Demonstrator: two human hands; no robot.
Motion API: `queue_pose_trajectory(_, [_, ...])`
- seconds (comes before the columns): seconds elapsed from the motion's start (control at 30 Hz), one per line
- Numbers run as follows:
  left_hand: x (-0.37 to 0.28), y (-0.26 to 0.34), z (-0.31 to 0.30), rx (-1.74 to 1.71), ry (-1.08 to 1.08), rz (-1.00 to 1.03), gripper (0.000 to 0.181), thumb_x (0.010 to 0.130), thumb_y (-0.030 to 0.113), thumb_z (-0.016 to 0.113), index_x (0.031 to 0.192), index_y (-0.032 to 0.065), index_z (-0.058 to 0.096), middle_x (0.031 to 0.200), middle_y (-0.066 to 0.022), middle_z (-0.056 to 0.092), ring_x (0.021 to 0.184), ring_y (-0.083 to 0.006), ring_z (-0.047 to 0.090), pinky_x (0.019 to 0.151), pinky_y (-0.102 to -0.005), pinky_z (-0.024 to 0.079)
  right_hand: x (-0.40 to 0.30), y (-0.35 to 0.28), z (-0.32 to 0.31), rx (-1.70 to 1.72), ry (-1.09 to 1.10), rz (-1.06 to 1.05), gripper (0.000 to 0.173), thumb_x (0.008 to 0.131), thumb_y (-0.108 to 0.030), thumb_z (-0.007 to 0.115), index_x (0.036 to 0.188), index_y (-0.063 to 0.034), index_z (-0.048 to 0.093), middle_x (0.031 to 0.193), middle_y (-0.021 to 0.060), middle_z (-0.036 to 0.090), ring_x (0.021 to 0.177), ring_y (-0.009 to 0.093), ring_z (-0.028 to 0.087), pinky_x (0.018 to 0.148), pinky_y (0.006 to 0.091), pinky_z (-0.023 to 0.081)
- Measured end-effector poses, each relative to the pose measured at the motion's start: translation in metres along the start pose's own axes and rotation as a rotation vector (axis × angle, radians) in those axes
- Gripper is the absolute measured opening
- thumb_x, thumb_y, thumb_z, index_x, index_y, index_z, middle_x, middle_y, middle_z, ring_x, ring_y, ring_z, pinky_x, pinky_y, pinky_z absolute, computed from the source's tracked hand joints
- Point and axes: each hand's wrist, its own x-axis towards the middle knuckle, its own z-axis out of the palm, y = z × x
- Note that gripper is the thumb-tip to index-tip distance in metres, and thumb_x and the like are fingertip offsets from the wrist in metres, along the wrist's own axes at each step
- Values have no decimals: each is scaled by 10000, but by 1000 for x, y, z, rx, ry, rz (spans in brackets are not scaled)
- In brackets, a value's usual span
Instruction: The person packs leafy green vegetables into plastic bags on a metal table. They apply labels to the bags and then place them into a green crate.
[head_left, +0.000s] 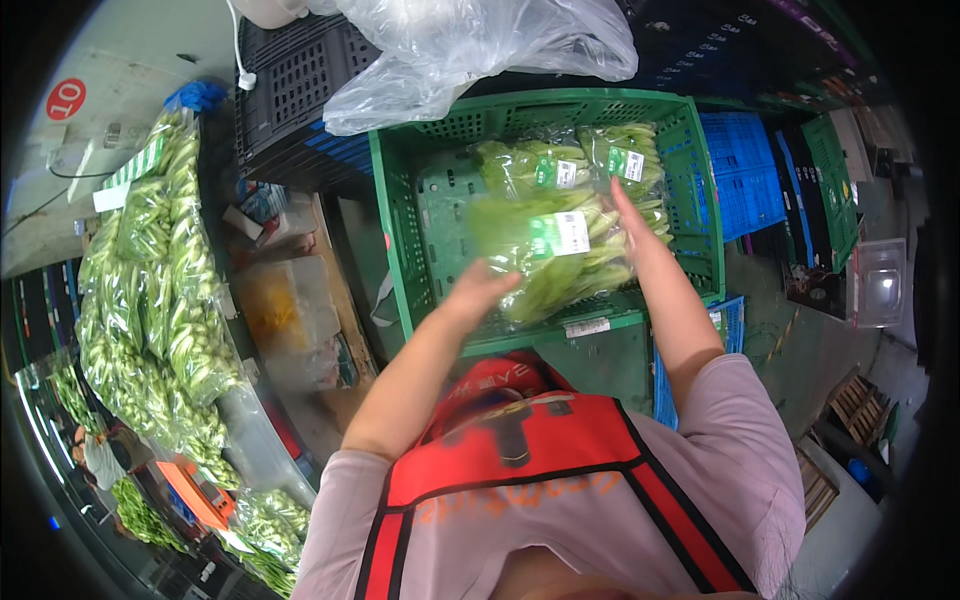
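Note:
A green plastic crate (395, 225) stands before me, with several labelled clear bags of leafy greens in its right part. My left hand (480, 292) is blurred at the left end of a bagged bunch of greens (561, 234) in the front of the crate. At that bag's right end, my right hand (628, 210) lies with its fingers pointing towards the back. Whether either hand grips the bag cannot be told. Two more bags, one at the back middle (525, 166) and one at the back right (619, 142), lie behind it.
Clear plastic film (480, 52) hangs over the crate's back edge, beside a black crate (300, 97). Many bagged greens (161, 300) are heaped on a table at the left, near an orange device (196, 495). Blue crates (742, 176) stand at the right.

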Motion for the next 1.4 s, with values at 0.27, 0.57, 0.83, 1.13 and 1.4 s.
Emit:
queue_pose_trajectory(0.27, [-26,-6,-3,513,8,-3,573,784,293,652,1217,-18,442,1133,-183,557,998,-248,562,841,-319,443,21,33,-10,-1707,482,-336,649,697,-346,684,1211,-22,457,1229,168,478,1137,331,449,915,392,397])
queue_pose_trajectory(0.57, [-157,10,-71,63,187,189,387,825,144,624,1156,-1,482,1048,-84,572,864,-106,543,767,-252,460,108,39,110,-2420,128,-786,419,797,-344,543,1185,-188,530,1311,71,417,1250,268,318,1011,431,288])
queue_pose_trajectory(0.83, [-367,-47,-222,-232,933,367,365,813,117,611,1161,67,512,1083,-19,573,932,-105,531,818,-264,432,150,13,104,-1495,345,-1173,375,870,-309,497,1138,-51,549,1122,131,563,1023,253,536,862,354,425])
queue_pose_trajectory(1.13, [-625,-138,-417,-92,1823,652,382,824,211,619,1117,-8,511,988,-67,584,878,-126,554,743,-239,431,-93,335,447,-1052,-899,-743,229,874,-177,541,1020,-9,594,864,69,629,796,133,598,732,250,467])
queue_pose_trajectory(1.4, [-725,-264,-406,162,1959,165,672,726,367,697,1206,-35,451,1151,-183,538,1026,-243,536,851,-332,430,-96,615,601,-1071,-967,165,578,821,-334,606,1226,33,419,1199,167,502,1107,247,487,940,345,383])
